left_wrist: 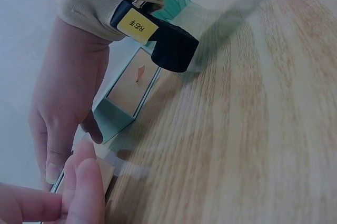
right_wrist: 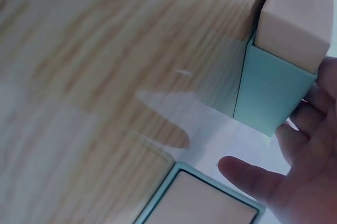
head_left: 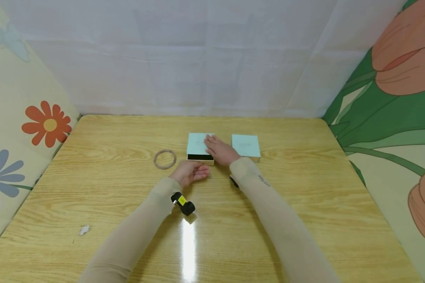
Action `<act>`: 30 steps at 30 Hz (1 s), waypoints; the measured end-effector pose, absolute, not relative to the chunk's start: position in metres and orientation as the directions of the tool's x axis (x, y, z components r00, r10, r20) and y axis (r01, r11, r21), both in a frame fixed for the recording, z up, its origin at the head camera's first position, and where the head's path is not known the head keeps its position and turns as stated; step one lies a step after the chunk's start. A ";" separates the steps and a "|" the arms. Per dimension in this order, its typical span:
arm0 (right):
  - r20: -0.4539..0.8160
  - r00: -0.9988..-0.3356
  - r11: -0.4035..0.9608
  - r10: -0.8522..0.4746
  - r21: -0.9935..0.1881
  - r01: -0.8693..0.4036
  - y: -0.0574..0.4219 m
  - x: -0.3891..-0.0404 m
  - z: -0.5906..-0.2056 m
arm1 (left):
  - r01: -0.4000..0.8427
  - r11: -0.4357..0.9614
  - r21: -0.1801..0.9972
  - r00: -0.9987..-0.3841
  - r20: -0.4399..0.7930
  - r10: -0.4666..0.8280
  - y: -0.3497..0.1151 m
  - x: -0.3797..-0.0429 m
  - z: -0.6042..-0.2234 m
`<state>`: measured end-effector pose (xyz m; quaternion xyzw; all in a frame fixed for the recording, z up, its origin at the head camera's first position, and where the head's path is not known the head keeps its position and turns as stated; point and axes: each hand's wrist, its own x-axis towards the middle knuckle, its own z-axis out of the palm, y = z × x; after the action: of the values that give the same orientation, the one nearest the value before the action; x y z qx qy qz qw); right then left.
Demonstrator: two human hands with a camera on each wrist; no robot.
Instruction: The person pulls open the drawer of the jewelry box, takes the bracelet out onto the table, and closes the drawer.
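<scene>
In the head view a pale blue drawer box (head_left: 197, 144) lies before me, its beige drawer (right_wrist: 292, 29) sliding part way out of the sleeve towards me. My left hand (head_left: 187, 173) is at the drawer's front; thumb and fingers come together there, hiding the exact grip. Laid over the sleeve's top right side is my right hand (head_left: 222, 150), with its fingers extended. A second pale blue drawer box (head_left: 246, 145) stands just right of that hand, and a small ribbon tab (left_wrist: 140, 73) shows on its beige front.
A thin pinkish-brown ring (head_left: 165, 159) lies left of the drawer box. Nearer the table's left side is a small white scrap (head_left: 85, 230). A white cloth (head_left: 205, 59) hangs behind the wooden table (head_left: 304, 188), with flower-printed panels at both sides.
</scene>
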<state>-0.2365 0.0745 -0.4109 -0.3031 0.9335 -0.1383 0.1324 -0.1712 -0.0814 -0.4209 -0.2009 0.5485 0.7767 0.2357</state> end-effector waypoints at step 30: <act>-0.174 -0.782 0.777 -0.598 -0.362 -0.514 0.074 -0.235 -0.408 | -0.572 -0.297 0.765 -0.819 -0.553 0.153 -0.080 -0.175 -0.419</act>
<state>-0.2349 0.0743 -0.4082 -0.2984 0.9321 -0.1491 0.1410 -0.1754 -0.0802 -0.4187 -0.1918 0.5455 0.7823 0.2316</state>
